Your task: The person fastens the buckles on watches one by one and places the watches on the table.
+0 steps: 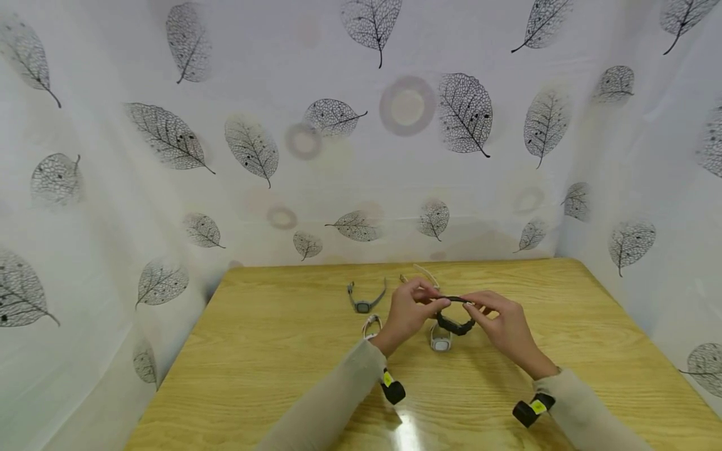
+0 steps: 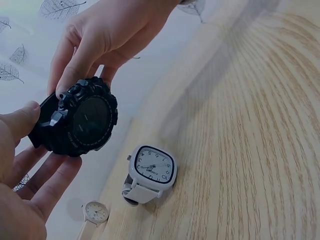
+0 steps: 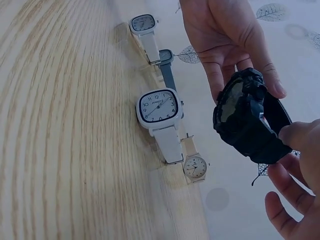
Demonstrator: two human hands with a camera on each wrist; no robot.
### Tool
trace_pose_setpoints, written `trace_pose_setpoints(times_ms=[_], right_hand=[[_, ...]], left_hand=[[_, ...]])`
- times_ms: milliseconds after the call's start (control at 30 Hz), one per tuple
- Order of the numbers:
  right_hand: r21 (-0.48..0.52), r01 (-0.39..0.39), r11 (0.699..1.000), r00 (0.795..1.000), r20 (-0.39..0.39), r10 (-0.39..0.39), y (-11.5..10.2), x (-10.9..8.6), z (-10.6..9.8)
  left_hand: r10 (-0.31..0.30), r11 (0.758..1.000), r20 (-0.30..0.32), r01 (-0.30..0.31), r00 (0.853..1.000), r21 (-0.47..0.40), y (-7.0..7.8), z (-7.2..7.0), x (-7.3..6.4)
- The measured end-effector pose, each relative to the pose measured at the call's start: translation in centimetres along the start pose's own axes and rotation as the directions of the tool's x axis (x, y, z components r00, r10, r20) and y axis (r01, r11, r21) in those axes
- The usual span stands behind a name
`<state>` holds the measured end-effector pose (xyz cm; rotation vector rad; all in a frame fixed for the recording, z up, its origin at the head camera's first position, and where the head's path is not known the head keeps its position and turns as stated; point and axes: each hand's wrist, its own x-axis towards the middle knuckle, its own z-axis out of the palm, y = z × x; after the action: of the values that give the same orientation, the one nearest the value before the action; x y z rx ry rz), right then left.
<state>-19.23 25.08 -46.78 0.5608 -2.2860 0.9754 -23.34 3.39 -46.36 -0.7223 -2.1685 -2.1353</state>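
A black digital wristwatch (image 1: 455, 327) with a chunky case is held up off the table between both hands. Its strap curves into a loop, the case hanging lowest in the head view. My left hand (image 1: 405, 316) pinches one side of the strap between thumb and fingers. On the other side, my right hand (image 1: 504, 327) pinches the strap likewise. The watch's dark round screen (image 2: 92, 120) faces the left wrist camera. Just below the held watch, a white square-faced watch (image 3: 159, 107) stands on the table with its strap closed in a loop.
A grey watch (image 1: 363, 306) lies with its strap spread, left of the hands. Another white square-faced watch (image 3: 143, 23) is partly hidden by the left wrist in the head view. A pale round-faced watch (image 3: 195, 167) lies farther back. Leaf-printed curtain (image 1: 361, 169) surrounds the wooden table (image 1: 271, 351).
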Motion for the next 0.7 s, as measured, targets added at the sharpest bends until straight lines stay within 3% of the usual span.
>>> trace_pose_setpoints(times_ms=[200,467,700], right_hand=[[-0.007,0.031,1.0,0.999,-0.013,-0.031,0.03,-0.04,0.13],[-0.044,0.07,0.997,0.997,-0.019,-0.071,0.35,0.19,0.33],[-0.06,0.07,0.996,0.997,0.03,-0.069,0.47,0.78,0.07]], left_hand=[[-0.037,0.999,-0.003,0.037,0.999,-0.016,-0.07,0.21,-0.08],[-0.038,0.999,0.0,0.038,0.999,-0.001,-0.12,0.3,-0.04],[-0.035,0.999,0.106,0.034,0.994,0.014,-0.73,-0.35,-0.31]])
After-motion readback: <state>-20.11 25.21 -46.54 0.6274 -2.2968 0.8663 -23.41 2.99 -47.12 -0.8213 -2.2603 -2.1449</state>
